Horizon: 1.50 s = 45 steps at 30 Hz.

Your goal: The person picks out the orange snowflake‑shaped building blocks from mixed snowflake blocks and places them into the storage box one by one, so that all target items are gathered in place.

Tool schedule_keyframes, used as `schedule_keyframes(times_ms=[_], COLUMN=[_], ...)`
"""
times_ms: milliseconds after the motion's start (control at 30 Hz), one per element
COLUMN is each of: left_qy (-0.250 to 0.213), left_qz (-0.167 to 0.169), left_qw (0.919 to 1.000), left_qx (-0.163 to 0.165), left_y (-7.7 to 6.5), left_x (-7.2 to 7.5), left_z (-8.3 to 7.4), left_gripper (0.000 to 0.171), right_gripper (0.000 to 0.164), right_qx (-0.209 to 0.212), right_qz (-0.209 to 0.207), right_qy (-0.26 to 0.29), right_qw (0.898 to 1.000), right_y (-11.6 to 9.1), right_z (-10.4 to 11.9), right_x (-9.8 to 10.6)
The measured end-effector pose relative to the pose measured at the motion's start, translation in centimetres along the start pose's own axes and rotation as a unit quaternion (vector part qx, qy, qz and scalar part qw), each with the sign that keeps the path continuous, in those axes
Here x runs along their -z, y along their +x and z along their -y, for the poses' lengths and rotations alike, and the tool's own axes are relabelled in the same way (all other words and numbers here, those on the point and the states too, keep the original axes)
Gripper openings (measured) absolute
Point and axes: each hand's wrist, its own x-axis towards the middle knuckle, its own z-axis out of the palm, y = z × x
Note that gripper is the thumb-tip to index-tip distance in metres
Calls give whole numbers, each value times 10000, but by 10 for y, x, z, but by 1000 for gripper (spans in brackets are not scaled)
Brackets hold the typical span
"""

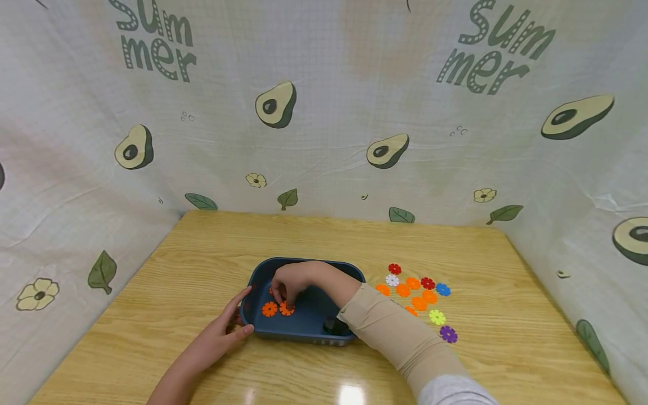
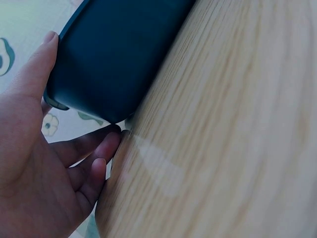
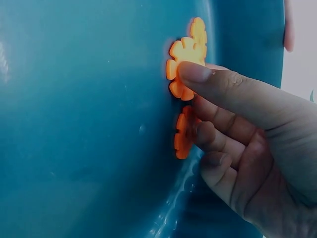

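Note:
A dark blue plastic bin (image 1: 311,320) stands on the table. My left hand (image 1: 223,333) grips its left end, with the thumb on the near side and other fingers round the end wall; in the left wrist view some fingers curl below the bin (image 2: 109,54). My right hand (image 1: 293,281) reaches inside and pinches an orange notched disc (image 3: 176,62) between thumb and fingers, close to the bin's inner surface. Two more orange discs lie beside it, one (image 3: 198,29) partly behind it and another (image 3: 182,136) by the curled fingers.
Right of the bin, several loose notched discs lie on the wooden table (image 1: 486,292): orange ones (image 1: 419,304), red (image 1: 394,269), white (image 1: 392,280), blue (image 1: 442,289), yellow (image 1: 437,317) and purple (image 1: 448,334). A dark object (image 1: 334,325) shows below the right wrist. Printed cloth (image 1: 324,140) encloses the table.

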Motion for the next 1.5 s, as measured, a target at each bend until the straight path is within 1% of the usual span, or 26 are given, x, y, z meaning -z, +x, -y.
schedule_keyframes(times_ms=[100, 267, 533, 933, 1067, 1200, 1300, 1367, 1500], left_qy=[1, 4, 27, 64, 71, 69, 91, 92, 66], left_qz=[38, 42, -12, 24, 41, -16, -68, -88, -108], left_qw=[10000, 10000, 10000, 9999, 9998, 9999, 9998, 9998, 9999], left_qx=[-66, -84, 59, -121, -170, -154, -160, -161, -105], left_y=[0, 0, -1, -2, -2, -2, -2, -2, -1], left_x=[0, 0, 0, -1, -1, -2, -2, -2, -2], left_z=[0, -1, -5, -6, -5, -3, -1, 0, 0], left_gripper=[72, 72, 73, 72, 72, 72, 72, 72, 72], right_gripper=[16, 16, 16, 18, 18, 18, 20, 22, 21], right_qx=[4, 63, 155, 148, 232, 383, 534, 593, 575], right_qz=[16, 35, 34, 43, 6, -59, -88, -181, -488], right_qy=[-26, 24, 57, 342, 598, 916, 1134, 1243, 1364], right_qw=[10000, 10000, 9999, 9993, 9979, 9950, 9921, 9903, 9878], right_y=[-1, -3, -6, -7, -9, -15, -23, -29, -43], right_z=[1, 2, 2, -1, 1, 7, 9, 9, 8], right_x=[0, 0, -1, 0, 3, 11, 17, 21, 30])
